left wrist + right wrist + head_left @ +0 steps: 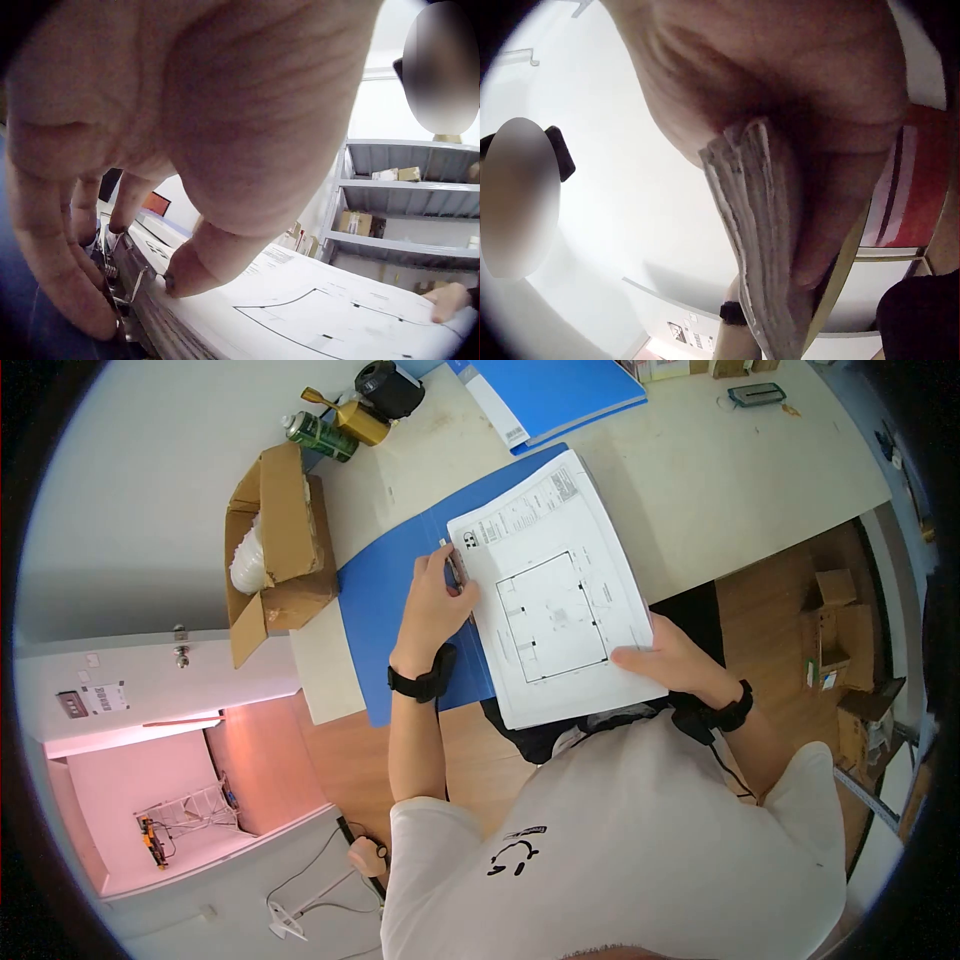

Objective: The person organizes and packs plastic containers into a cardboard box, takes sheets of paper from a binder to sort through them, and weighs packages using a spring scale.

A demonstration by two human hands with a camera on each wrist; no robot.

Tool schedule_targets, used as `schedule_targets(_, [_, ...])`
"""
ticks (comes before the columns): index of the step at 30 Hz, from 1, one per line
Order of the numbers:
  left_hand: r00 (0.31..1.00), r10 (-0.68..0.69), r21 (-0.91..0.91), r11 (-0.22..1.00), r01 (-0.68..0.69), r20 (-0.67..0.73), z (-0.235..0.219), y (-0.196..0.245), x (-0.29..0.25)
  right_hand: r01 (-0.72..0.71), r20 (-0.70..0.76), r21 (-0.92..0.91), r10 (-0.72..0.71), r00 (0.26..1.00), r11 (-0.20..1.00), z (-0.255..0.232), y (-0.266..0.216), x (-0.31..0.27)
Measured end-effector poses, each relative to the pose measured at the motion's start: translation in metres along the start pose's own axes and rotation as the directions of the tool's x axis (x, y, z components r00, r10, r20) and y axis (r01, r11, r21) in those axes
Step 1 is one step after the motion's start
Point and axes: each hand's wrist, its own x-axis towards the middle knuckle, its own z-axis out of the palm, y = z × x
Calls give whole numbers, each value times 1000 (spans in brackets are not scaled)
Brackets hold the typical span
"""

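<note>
A thick stack of printed sheets (555, 605), a floor-plan drawing on top, lies tilted over an open blue folder (385, 575). At its left edge the left hand (437, 605) holds the metal clip (124, 289), thumb on the paper and fingers on the outer side. On the lower right edge the right hand (685, 660) grips the stack, thumb on top; in the right wrist view its fingers (829, 217) lie behind the sheet edges (754, 225).
A cardboard box (290, 525) stands at the table's left edge, near a green can (322, 436) and a black container (389, 389). Another blue folder (560, 395) lies at the back. More boxes (840, 635) are on the floor at right.
</note>
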Motion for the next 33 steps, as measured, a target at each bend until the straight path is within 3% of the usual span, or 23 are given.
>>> schedule_targets(3, [999,25,32,999,-24,-31,5,2,-5,60,-22,-34,-61,998,998,1,0,2])
schedule_targets(9, [999,43,34,999,-42,-18,5,1,-21,-8,-52,-3,8,999,1000,5,-2,2])
schedule_targets(15, [996,82,39,996,-81,-28,7,1,-40,73,-26,7,-73,997,997,1,1,5])
schedule_targets(18, [996,87,44,995,-86,-30,5,5,-48,25,11,20,-25,1000,999,-3,-5,8])
schedule_targets(20, [996,78,33,997,-76,-40,4,7,-52,-47,91,123,36,995,991,-7,-10,10])
schedule_targets(21, [997,68,11,998,-67,-41,4,7,-54,-52,95,107,41,995,993,-7,-11,12])
schedule_targets(23, [997,50,-26,998,-52,-53,7,4,-55,33,-39,-66,-36,999,997,-2,-12,16])
schedule_targets(25, [988,120,-22,992,-123,-94,10,-1,-56,75,-40,-86,-78,996,994,2,-17,17])
schedule_targets(26, [989,110,-37,993,-114,-101,12,-4,-57,119,-47,-89,-123,991,989,3,-19,18])
schedule_targets(29, [995,42,-77,996,-50,-91,14,-1,-61,74,-8,-87,-75,997,993,-2,-14,20])
schedule_targets(33, [990,73,-29,997,-77,-122,13,-6,-56,109,10,-188,-109,994,976,-5,-17,24])
